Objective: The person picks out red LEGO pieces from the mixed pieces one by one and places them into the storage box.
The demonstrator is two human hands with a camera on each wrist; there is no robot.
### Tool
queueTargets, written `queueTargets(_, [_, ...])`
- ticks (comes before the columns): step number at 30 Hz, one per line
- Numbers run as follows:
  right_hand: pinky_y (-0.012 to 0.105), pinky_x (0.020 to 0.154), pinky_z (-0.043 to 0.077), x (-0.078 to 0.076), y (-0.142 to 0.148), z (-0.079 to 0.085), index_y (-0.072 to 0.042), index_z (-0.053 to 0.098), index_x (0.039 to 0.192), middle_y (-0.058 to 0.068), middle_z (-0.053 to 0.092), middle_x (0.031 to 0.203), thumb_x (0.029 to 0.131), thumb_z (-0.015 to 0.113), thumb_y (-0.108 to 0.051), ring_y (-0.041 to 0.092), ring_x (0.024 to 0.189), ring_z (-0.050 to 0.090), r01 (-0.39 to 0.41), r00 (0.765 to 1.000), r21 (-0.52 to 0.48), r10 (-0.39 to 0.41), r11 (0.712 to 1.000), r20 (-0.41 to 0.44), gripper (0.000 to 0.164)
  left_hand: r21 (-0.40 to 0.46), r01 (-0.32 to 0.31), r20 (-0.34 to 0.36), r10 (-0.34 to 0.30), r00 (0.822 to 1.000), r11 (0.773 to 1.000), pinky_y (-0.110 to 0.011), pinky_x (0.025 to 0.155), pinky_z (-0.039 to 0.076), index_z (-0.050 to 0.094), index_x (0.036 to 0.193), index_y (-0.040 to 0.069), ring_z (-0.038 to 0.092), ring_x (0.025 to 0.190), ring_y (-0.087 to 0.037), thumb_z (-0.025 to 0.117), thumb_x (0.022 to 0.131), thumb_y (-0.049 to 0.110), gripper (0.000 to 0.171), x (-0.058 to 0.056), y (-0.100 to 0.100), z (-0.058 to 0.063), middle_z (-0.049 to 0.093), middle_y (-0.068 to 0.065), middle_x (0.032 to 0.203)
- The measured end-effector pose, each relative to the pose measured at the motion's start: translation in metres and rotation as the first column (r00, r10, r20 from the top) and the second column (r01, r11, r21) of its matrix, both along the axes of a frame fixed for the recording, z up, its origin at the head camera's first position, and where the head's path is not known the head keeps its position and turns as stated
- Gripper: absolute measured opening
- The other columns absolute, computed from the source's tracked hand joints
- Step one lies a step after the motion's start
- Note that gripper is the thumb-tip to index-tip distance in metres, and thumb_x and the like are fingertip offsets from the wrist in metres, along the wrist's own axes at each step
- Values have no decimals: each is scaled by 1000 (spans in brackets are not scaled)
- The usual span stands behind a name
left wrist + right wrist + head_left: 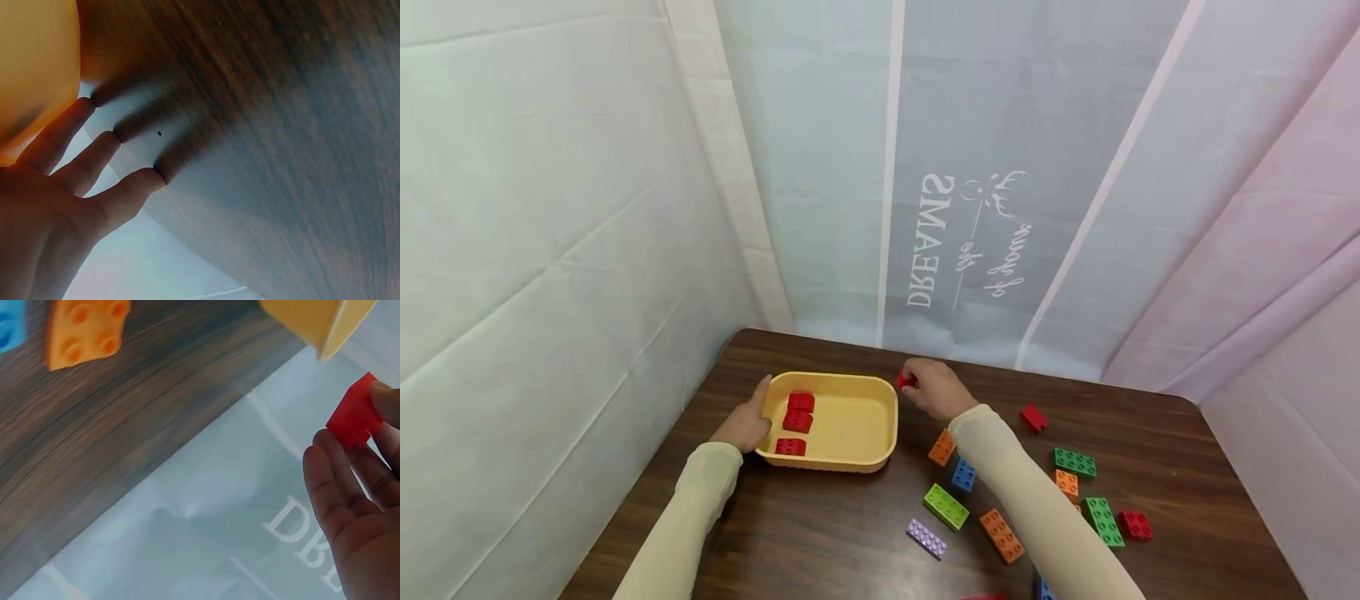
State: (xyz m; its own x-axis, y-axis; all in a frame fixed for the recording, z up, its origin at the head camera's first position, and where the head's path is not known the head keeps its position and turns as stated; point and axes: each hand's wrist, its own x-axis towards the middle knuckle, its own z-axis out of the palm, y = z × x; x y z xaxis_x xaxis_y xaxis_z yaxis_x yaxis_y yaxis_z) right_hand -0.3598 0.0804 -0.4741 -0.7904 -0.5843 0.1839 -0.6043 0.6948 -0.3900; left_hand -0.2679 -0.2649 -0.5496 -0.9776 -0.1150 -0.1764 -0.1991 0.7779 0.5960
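My left hand (pixel 747 423), spread against the yellow tray (pixel 853 417), likely steadies it, while my right hand (pixel 936 390) pinches a red brick (pixel 353 412) just right of it.

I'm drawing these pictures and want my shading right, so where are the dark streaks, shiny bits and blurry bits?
Left wrist view: dark streaks, shadows or reflections, stretch from the left fingers over the table, beside pale bluish glare; right wrist view: the orange brick looks slightly blurry; head view: a faint sheen on the table below the yellow tray.
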Motion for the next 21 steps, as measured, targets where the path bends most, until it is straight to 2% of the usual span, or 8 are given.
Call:
queueTargets(4, [29,65,48,2,-12,0,-19,62,89,-8,58,83,87,69,-20,11,73,52,-34,999,15,34,999,16,8,-14,7,-8,-7,1000,1000,-49,87,47,3,159,12,58,93,-28,43,90,10,79,0,1,0,51,-29,138])
queueTargets(12, [29,67,48,9,-36,-5,-19,60,86,-8,58,84,86,70,-20,13,73,52,-112,993,52,113,992,-16,11,-17,-6,-9,6,1000,1000,-49,88,47,4,159,13,58,95,-28,43,91,11,79,0,2,-3,50,-28,139])
queueTargets(17, [27,66,48,13,-50,-9,-17,59,85,-6,59,82,86,70,-22,14,72,51,-133,991,98,131,986,21,13,-18,-10,-19,9,1000,1000,-49,87,47,5,159,12,58,94,-28,43,90,10,79,1,2,-4,50,-28,139])
queueTargets(21, [25,67,47,14,-58,-12,-16,58,84,-6,57,80,86,71,-21,13,71,50,-143,990,131,144,981,8,14,-20,-3,-25,3,1000,1000,-49,86,47,5,159,11,59,94,-28,43,90,9,79,2,3,-2,50,-29,139])
